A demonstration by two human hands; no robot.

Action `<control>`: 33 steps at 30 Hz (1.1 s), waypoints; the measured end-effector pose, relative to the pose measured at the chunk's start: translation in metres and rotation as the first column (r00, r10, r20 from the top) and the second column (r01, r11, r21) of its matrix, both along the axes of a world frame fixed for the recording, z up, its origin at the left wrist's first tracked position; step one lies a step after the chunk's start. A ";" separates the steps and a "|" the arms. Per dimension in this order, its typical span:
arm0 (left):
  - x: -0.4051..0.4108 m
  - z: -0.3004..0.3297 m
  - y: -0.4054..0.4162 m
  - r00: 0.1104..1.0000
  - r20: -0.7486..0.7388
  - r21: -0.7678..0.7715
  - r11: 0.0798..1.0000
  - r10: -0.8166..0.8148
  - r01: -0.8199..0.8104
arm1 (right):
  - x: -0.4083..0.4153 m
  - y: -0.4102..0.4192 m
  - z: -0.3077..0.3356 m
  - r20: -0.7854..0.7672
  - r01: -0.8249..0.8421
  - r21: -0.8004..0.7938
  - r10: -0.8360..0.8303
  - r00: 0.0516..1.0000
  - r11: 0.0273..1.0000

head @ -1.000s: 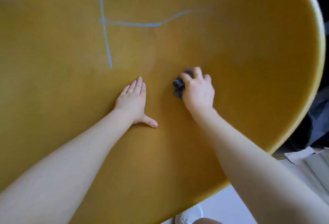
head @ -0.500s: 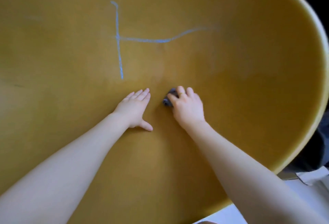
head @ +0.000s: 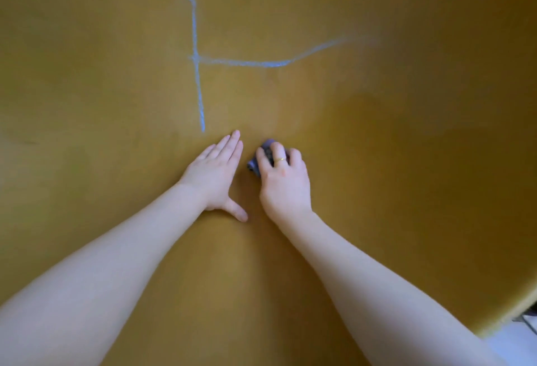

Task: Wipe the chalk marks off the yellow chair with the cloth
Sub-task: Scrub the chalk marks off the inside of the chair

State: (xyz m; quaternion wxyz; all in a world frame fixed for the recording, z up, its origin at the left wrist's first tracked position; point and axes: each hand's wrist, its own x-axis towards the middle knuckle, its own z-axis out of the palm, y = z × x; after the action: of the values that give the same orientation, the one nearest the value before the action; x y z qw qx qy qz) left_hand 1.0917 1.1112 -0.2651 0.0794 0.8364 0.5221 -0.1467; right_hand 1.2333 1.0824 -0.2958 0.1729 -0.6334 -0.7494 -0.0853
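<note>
Leftward slid the right hand (head: 283, 182), gripping the cloth (head: 263, 156) beside the flat left hand (head: 215, 173).

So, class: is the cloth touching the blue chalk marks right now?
Apart. The head view shows the cloth, bunched under the right hand, with bare yellow chair between it and the chalk marks.

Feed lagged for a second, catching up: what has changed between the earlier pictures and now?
The right hand, gripping the cloth, slid left across the yellow chair until it lies close beside the left hand. The left hand stayed flat on the seat. The blue chalk marks look the same, not yet wiped.
</note>
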 end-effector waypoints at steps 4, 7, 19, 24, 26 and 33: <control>0.000 0.002 -0.001 1.000 0.002 -0.003 1.000 0.007 -0.007 | -0.004 -0.001 0.005 0.094 -0.085 -0.007 0.085 0.992 0.996; 0.003 0.008 -0.003 1.000 -0.024 -0.028 0.999 0.020 -0.021 | 0.029 0.007 0.024 0.249 -0.143 0.048 0.126 0.960 0.989; 0.025 0.031 0.015 0.998 -0.016 0.048 0.997 0.069 -0.068 | 0.143 0.063 0.136 0.194 0.202 0.326 -0.274 0.942 0.924; 0.038 0.029 0.037 0.994 -0.101 0.094 0.995 0.033 -0.024 | 0.101 0.061 0.065 0.120 0.069 0.262 -0.103 0.987 0.962; 0.038 0.028 0.041 0.995 -0.095 0.074 0.997 0.030 -0.023 | 0.077 0.049 0.040 0.051 0.020 0.184 -0.030 0.998 0.983; 0.033 0.027 0.041 0.999 -0.045 0.056 0.998 0.025 -0.022 | 0.082 0.050 0.043 0.285 -0.209 0.155 0.159 0.945 0.966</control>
State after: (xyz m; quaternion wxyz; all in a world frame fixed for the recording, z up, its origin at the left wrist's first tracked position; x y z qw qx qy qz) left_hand 1.1243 1.1521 -0.2381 0.0459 0.8286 0.5374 -0.1501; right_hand 1.3157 1.1328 -0.2528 0.1337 -0.5243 -0.8109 -0.2227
